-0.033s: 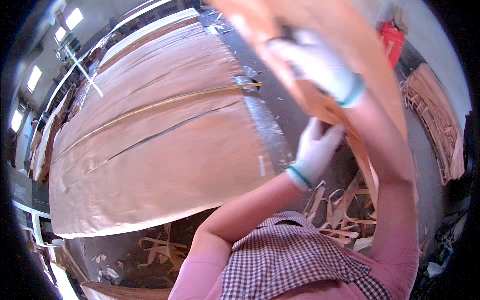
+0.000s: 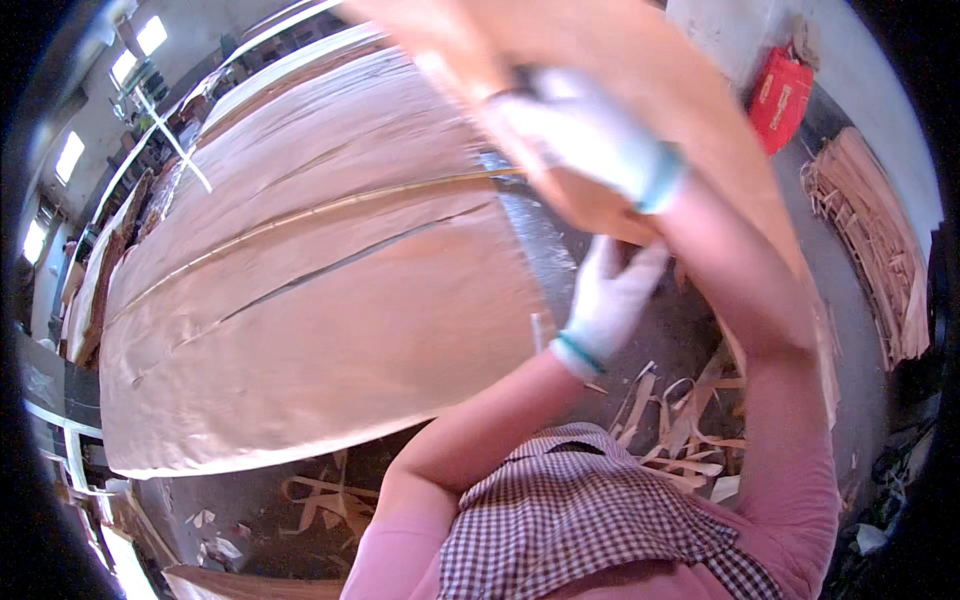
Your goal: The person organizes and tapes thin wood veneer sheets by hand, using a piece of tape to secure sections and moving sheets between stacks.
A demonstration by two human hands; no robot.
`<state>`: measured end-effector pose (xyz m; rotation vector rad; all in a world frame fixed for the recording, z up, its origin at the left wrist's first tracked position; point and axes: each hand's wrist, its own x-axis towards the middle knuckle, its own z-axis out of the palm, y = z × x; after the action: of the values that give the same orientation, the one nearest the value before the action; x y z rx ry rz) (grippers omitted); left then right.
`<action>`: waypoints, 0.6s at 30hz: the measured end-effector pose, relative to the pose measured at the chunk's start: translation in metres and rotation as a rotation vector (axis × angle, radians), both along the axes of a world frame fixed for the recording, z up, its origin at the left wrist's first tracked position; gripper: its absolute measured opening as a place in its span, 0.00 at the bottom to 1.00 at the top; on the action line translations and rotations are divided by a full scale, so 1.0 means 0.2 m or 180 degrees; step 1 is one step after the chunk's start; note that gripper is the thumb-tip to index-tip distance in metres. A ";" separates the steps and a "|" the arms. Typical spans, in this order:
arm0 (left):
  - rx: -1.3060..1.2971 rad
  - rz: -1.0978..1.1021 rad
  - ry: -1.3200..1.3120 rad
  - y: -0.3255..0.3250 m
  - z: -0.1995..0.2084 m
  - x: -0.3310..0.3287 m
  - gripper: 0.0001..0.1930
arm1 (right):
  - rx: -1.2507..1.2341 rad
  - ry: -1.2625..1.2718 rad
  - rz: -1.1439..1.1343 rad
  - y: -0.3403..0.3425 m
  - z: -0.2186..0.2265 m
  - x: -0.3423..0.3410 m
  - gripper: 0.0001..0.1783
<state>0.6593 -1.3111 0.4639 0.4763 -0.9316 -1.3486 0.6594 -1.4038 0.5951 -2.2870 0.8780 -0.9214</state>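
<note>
A thin, orange-brown veneer sheet (image 2: pixel 640 60) is lifted up close in front of me at the top middle. My right hand (image 2: pixel 585 135), in a white glove and blurred, grips the sheet from the front, its pink sleeve running down the right side. My left hand (image 2: pixel 610 290), also in a white glove, reaches up from below and holds the sheet's lower edge. A large pile of veneer (image 2: pixel 320 290) with long splits lies flat on the table to the left, below both hands.
Curled veneer scraps (image 2: pixel 680 420) litter the dark floor by my checked apron. A stack of veneer strips (image 2: pixel 870 250) leans at the right, with a red object (image 2: pixel 780 95) behind it. More long tables and bright windows (image 2: pixel 70 155) lie at the far left.
</note>
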 end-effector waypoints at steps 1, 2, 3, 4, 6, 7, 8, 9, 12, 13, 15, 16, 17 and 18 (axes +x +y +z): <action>-0.0416 0.0406 0.0088 0.03 0.02 0.19 0.18 | -0.0173 0.0096 0.0426 -0.05 -0.07 0.25 0.23; 0.0143 0.0352 -0.0088 0.04 0.00 0.41 0.20 | 0.0132 0.0054 0.0312 0.03 -0.07 0.50 0.25; 0.0244 0.0611 -0.0151 0.05 -0.05 0.62 0.20 | 0.0488 0.0484 0.0519 0.09 -0.07 0.72 0.28; 0.0748 0.0511 -0.0289 0.02 -0.20 0.86 0.19 | 0.0301 0.0575 0.0720 0.14 -0.13 0.90 0.26; 0.0335 0.0293 -0.0003 0.03 -0.35 1.24 0.19 | -0.0619 0.0231 0.1026 0.28 -0.32 1.24 0.17; 0.0187 0.0155 0.0635 0.10 -0.39 1.54 0.20 | -0.0429 0.0456 0.1259 0.41 -0.33 1.35 0.13; 0.0261 0.0317 0.0841 0.14 -0.41 1.73 0.21 | -0.0462 0.0600 0.1205 0.56 -0.31 1.36 0.11; 0.0337 0.0472 0.1034 0.17 -0.42 1.91 0.21 | -0.0702 0.0431 0.1294 0.67 -0.40 1.39 0.10; 0.1429 0.2308 0.0031 0.35 -0.52 2.36 0.18 | 0.0309 0.0020 0.2753 0.86 -0.68 1.28 0.07; 0.1557 0.2329 0.0011 0.44 -0.57 2.51 0.16 | 0.0634 0.0278 0.2799 0.89 -0.82 1.22 0.06; 0.1722 0.2475 -0.0018 0.55 -0.63 2.71 0.15 | 0.1498 0.1051 0.2665 0.90 -1.13 1.08 0.09; 0.1921 0.2659 -0.0063 0.62 -0.64 2.77 0.14 | 0.2415 0.0597 0.2262 0.90 -1.24 0.97 0.10; 0.2110 0.2803 -0.0147 0.69 -0.65 2.84 0.13 | 0.3186 0.0836 0.2072 0.86 -1.36 0.90 0.12; 0.2154 0.2780 -0.0137 0.82 -0.70 3.00 0.12 | 0.3421 0.0584 0.1870 0.86 -1.49 0.85 0.13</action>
<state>1.2601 -1.1461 0.3231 1.2615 -0.1868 -0.7969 0.8304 -1.2319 0.2977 -1.5030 0.5008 0.0674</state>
